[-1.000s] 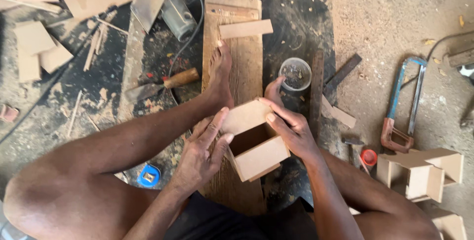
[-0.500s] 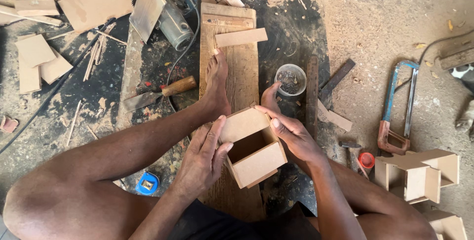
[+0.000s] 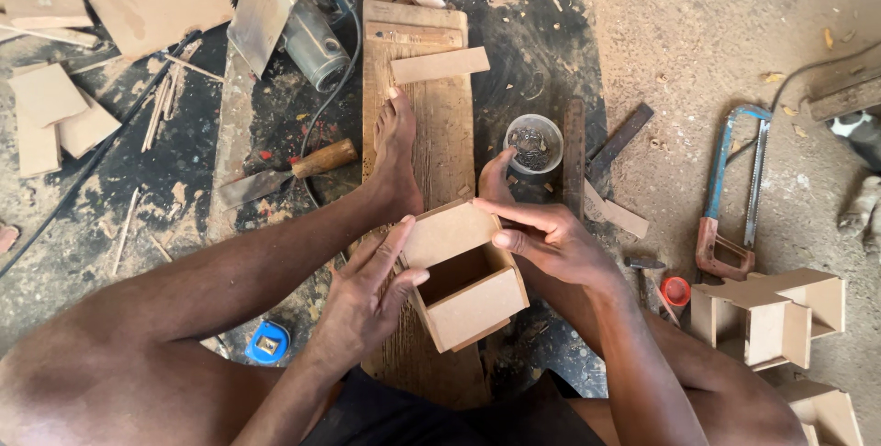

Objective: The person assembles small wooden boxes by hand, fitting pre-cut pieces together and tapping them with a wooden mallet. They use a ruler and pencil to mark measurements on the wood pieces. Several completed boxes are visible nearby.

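My left hand [image 3: 362,295] cups the near side of the small open-topped box of tan fibreboard [image 3: 463,273], fingers spread along its wall; my right hand [image 3: 551,244] presses flat fingers on the top panel. The box rests over the long worn wooden plank [image 3: 431,125], between my feet. I judge even pressure from both sides keeps the panels square. A clear plastic cup of nails [image 3: 534,143] stands near.

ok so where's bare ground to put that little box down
Most open is the sandy floor top right, between the metal ruler and the hacksaw. The plank has bare wood between the foot and the loose strip. Crowded: offcuts top left, the nail cup beside the right hand, finished boxes lower right.
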